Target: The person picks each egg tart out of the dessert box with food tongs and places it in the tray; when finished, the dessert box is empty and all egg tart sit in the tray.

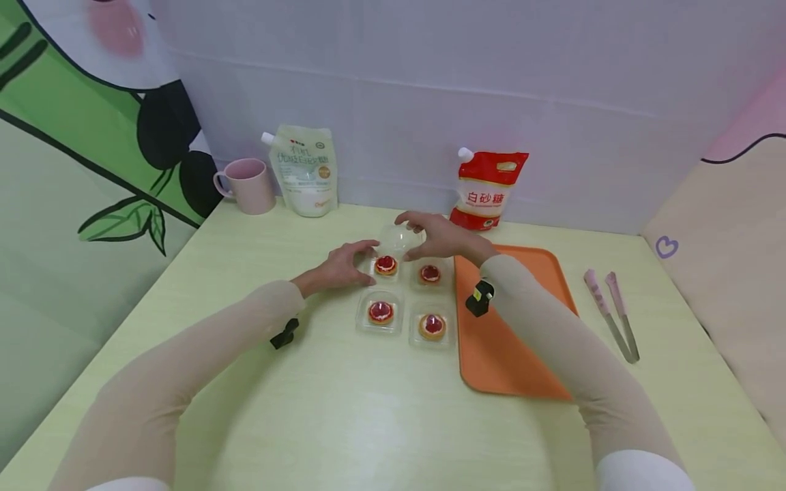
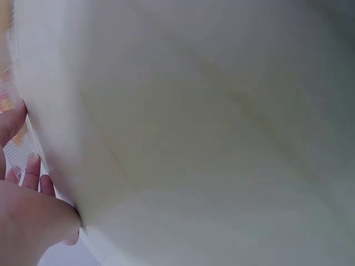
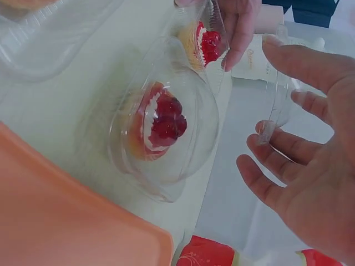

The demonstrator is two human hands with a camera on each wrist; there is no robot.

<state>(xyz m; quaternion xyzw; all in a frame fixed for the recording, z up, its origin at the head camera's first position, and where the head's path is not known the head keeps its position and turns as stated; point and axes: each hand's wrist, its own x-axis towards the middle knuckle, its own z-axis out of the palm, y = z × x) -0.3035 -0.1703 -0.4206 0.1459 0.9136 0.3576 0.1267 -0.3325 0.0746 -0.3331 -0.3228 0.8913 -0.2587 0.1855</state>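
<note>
My left hand grips the left side of a clear plastic container, its thumb and fingers spread at the edges. Inside sits a red-topped tart. My right hand holds a domed clear lid between thumb and fingertips, tilted up above and behind that tart. In the left wrist view, only part of the left hand shows beside the container's ribbed edge. Three more tarts in clear domed containers lie near: one on the right, one in front and one front right.
An orange tray lies under the right forearm, close to the containers. Pink-handled tongs rest farther right. Along the back stand a pink mug, a pale spouted pouch and a red-and-white sugar pouch.
</note>
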